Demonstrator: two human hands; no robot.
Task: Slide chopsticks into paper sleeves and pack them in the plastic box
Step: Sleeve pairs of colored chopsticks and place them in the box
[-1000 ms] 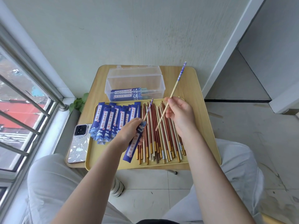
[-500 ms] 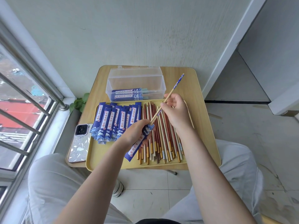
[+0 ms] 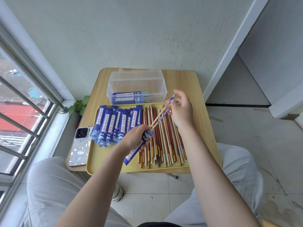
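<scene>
My left hand (image 3: 136, 136) grips a blue paper sleeve (image 3: 136, 151) over the yellow tray (image 3: 105, 163). Two pale chopsticks with blue patterned tops (image 3: 159, 117) stick out of the sleeve's upper mouth, pointing up and right. My right hand (image 3: 181, 112) is at their top ends, fingers around the upper chopstick's blue tip. Loose red, white and gold-tipped chopsticks (image 3: 164, 138) lie in a row on the tray's right half. A fan of empty blue sleeves (image 3: 114, 125) lies on its left half. The clear plastic box (image 3: 136, 87) stands open behind the tray with a few filled sleeves inside.
A phone (image 3: 80, 146) with a patterned case lies on the small wooden table (image 3: 185, 82) left of the tray. A window with metal bars is at the left, a wall behind the table, a tiled floor below. My knees flank the table's front edge.
My right hand brought the second chopstick down beside the first and slid it into the sleeve held by my left hand. The right hand has since shifted up to the chopsticks' top ends.
</scene>
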